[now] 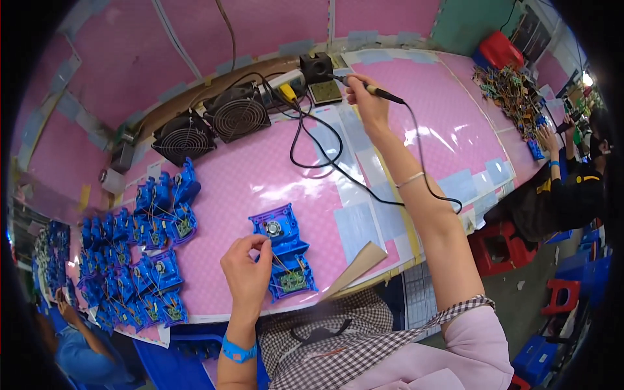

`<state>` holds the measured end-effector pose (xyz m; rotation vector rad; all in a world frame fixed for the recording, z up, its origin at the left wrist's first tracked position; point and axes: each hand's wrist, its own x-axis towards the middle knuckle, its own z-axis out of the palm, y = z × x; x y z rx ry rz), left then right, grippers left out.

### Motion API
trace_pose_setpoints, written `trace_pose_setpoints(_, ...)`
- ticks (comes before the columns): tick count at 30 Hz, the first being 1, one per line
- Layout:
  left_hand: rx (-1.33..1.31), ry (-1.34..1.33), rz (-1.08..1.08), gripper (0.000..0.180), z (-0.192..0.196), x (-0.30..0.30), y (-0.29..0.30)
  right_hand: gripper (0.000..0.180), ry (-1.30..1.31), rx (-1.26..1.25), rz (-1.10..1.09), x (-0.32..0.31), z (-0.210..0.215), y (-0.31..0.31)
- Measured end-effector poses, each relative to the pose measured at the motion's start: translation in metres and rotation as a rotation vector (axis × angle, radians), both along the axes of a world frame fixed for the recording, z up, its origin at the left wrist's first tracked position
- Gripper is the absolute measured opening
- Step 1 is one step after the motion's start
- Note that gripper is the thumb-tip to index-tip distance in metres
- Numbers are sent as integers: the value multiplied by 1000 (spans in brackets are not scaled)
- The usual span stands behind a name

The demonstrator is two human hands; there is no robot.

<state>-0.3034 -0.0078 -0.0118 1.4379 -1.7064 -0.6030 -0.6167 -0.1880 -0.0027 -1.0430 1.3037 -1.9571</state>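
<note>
My right hand (365,104) is wrapped round a soldering iron (389,95) at the back of the bench. The iron's tip end points left, by a black iron stand (316,66) and a small sponge tray (325,92). At the front middle lies an opened blue plastic housing (283,222). A round metal speaker (273,228) sits in its upper half, and a green circuit board (292,279) with thin wires lies in the lower half. My left hand (247,268) is closed in a pinch at the housing's left side. What its fingertips hold, if anything, is too small to make out.
Rows of similar blue housings (133,237) cover the bench's left side. Two black fans (237,116) stand at the back, beside a black cable (338,159) with a yellow plug (286,92). Folded brown card (356,265) lies near the front edge. Co-workers sit at both sides.
</note>
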Motion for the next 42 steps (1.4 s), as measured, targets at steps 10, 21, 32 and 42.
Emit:
trace_pose_setpoints(10, -144, -49, 72, 13, 3, 28, 5, 53, -754, 271, 426, 36, -18, -21)
trace_pose_setpoints(21, 308, 1289, 144, 17, 7, 131, 80, 97, 1174, 163, 634, 165, -1, 236)
trace_pose_setpoints(32, -117, 1480, 59, 25, 20, 188, 147, 69, 1250, -56, 391, 302, 17, 249)
trace_pose_setpoints(42, -462, 784, -162, 33, 51, 106, 108, 30, 474, 236, 546, 240, 45, 288)
